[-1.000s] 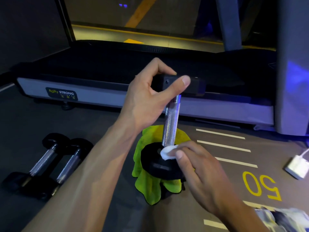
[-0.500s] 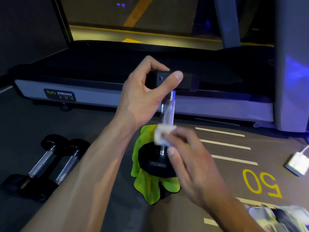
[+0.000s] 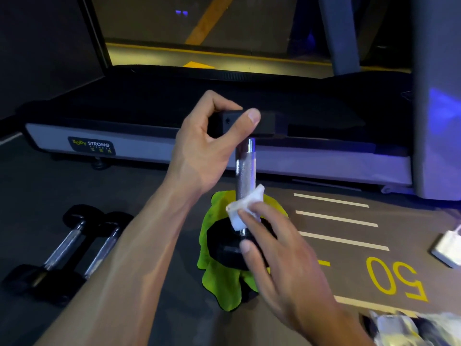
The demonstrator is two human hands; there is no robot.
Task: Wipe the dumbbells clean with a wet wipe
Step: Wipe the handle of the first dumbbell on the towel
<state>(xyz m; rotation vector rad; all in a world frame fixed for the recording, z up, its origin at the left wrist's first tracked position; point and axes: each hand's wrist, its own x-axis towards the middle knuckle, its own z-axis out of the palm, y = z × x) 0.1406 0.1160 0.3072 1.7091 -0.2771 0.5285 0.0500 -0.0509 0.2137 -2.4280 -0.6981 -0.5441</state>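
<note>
A dumbbell (image 3: 245, 168) with black ends and a knurled steel handle stands upright on a lime-green cloth (image 3: 222, 283) on the floor. My left hand (image 3: 207, 151) grips its top black end between thumb and fingers. My right hand (image 3: 274, 248) holds a folded white wet wipe (image 3: 243, 208) wrapped against the lower part of the steel handle, just above the bottom black end (image 3: 224, 248). Two more dumbbells (image 3: 74, 248) lie side by side on the floor to the left.
A treadmill (image 3: 154, 148) with a "Body Strong" label runs across the back, its grey upright (image 3: 436, 96) at right. A white charger block (image 3: 446, 248) lies on the floor at right. A crumpled wipe packet (image 3: 404, 328) sits at the bottom right. Floor markings read "50".
My right hand slid the wipe up from the base of the handle, then part of the way back down to its lower section. My left hand kept its hold on the top end.
</note>
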